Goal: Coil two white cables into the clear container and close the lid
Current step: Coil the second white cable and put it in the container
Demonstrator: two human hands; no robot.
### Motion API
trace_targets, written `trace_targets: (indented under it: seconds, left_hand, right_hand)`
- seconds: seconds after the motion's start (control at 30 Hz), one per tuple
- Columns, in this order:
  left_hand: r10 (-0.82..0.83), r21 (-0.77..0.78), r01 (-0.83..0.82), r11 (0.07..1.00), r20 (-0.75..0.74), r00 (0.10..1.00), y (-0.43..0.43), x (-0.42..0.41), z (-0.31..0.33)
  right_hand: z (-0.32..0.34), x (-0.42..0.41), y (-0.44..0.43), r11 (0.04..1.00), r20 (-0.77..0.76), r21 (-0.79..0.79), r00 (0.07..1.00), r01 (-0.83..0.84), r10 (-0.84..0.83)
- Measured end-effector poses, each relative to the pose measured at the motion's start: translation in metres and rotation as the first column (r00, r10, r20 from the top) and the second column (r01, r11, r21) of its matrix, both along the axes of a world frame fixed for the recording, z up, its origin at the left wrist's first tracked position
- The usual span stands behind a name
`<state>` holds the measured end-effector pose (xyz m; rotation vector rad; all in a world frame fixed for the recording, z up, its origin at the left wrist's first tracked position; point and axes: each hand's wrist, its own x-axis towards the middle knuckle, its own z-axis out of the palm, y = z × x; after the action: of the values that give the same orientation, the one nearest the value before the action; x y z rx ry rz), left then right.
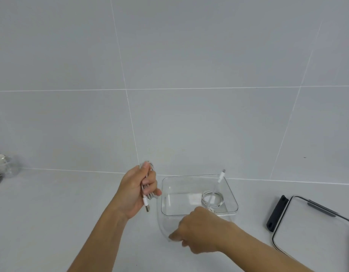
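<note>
Your left grip (pixel 136 190) is curled tight round a folded bundle of white cable (pixel 148 190), held above the pale grey counter (pixel 51 213) just left of the clear rectangular plastic container (pixel 234 195). Your right grip (pixel 197 232) curls over the container's near wall, pinching it. A second white cable (pixel 213 199) lies coiled inside, one plug poking above the far rim. The flat pale lid with a black latch (pixel 311 232) lies on the counter, well to the right.

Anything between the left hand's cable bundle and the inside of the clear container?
Nothing covers it: the lid lies off to the right. The clear container is bare at left. The coiled cable sits inside at right, one end poking above the rim; the right hand is at the near rim.
</note>
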<state>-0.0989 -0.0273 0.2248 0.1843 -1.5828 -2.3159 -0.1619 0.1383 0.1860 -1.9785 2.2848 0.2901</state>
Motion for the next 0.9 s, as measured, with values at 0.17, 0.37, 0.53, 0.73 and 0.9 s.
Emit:
trace_targets:
  seconds: [0.17, 0.37, 0.53, 0.73, 0.9]
  left_hand:
    - [-0.032, -0.277, 0.078, 0.958, 0.169, 0.985, 0.011, 0.002, -0.01]
    - [-0.115, -0.491, 0.257, 0.833, 0.3, 0.947, 0.02, 0.006, -0.014]
    - [-0.245, -0.49, 0.389, 0.78, 0.333, 0.91, 0.027, 0.007, -0.008]
    - [-0.273, -0.264, 0.375, 0.889, 0.351, 0.896, 0.029, 0.005, -0.007]
    - [-0.272, -0.124, 0.32, 0.939, 0.296, 0.915, 0.023, 0.004, -0.014]
  right_hand:
    - [0.036, 0.013, 0.003, 0.976, 0.129, -0.179, 0.98, -0.126, 0.151]
    - [0.065, 0.004, 0.012, 0.906, 0.184, -0.413, 0.966, -0.091, 0.18]
    - [0.07, -0.013, 0.019, 0.791, 0.181, -0.611, 0.978, 0.028, 0.105]
    - [0.067, -0.025, 0.017, 0.685, 0.401, -0.657, 0.915, 0.316, -0.038]
    - [0.063, -0.041, 0.02, 0.587, 0.573, -0.63, 0.814, 0.509, -0.091]
